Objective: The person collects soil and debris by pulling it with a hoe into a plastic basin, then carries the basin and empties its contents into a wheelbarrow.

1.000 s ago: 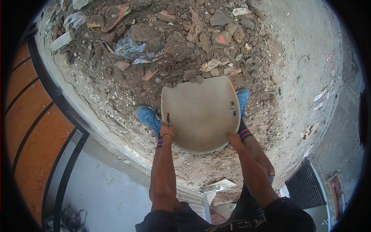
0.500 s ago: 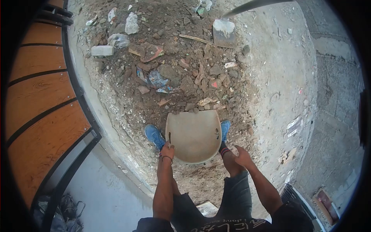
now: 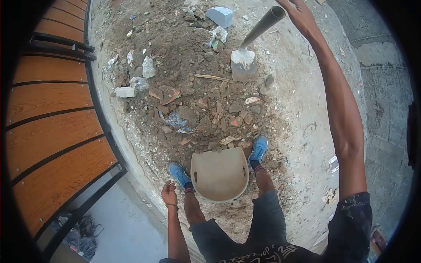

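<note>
A beige scoop-shaped pan lies on the ground between my two blue shoes, its straight edge against the rubble. My left hand hangs to the left of the pan, clear of it, with its fingers curled; whether anything is in them is too small to tell. My right arm is stretched forward, and my right hand is at the top edge, just right of the upper end of a shovel's handle. Its fingertips are cut off by the frame. The shovel's blade rests on the rubble.
Orange wooden slats in a dark metal frame run along the left. Around the rubble lie a pale block, a blue-grey block and plastic scraps. Dark bags are at the lower left. Concrete extends on the right.
My left hand has let go of the pan's side and moved left. My right hand has reached far forward to the shovel's handle. The view has shifted, showing more of the shovel.
</note>
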`<state>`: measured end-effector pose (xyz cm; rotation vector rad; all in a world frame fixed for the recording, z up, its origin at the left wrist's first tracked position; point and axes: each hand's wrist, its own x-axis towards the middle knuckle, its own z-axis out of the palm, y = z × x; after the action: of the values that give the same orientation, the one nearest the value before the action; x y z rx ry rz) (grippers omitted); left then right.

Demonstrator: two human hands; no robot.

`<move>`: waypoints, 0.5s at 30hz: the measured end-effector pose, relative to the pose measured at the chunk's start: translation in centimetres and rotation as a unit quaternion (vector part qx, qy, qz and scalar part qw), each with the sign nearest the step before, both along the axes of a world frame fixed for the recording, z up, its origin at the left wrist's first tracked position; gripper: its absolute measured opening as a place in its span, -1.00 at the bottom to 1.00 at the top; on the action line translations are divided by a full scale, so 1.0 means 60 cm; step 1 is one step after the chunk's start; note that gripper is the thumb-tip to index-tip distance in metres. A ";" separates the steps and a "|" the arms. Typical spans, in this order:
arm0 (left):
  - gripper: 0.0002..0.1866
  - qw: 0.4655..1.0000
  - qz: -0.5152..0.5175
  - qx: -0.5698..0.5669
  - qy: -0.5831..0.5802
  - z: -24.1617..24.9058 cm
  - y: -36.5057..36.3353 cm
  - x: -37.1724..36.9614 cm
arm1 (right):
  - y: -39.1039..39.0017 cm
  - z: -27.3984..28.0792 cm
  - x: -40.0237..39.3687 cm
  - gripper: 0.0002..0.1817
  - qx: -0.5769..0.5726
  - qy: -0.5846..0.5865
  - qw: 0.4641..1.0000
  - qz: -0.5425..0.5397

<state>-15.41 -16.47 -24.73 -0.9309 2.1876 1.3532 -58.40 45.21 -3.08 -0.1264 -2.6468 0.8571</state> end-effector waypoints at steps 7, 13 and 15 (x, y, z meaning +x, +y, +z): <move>-0.39 0.929 0.071 0.362 -0.011 0.170 0.441 -0.277 | -0.137 -0.001 0.180 -0.56 -0.051 -0.144 0.988 0.030; -0.30 0.812 0.038 0.553 -0.184 0.200 0.608 -0.293 | -0.221 -0.063 0.515 -0.59 -0.397 -0.318 0.860 -0.041; -0.46 0.891 -0.028 0.389 -0.235 0.156 0.602 -0.209 | -0.185 -0.131 0.539 -0.58 -0.471 -0.364 0.792 -0.135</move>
<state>-27.97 19.63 -15.36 -0.7474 1.1365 1.5722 -26.07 34.13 -10.97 -1.2661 -2.3398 2.2799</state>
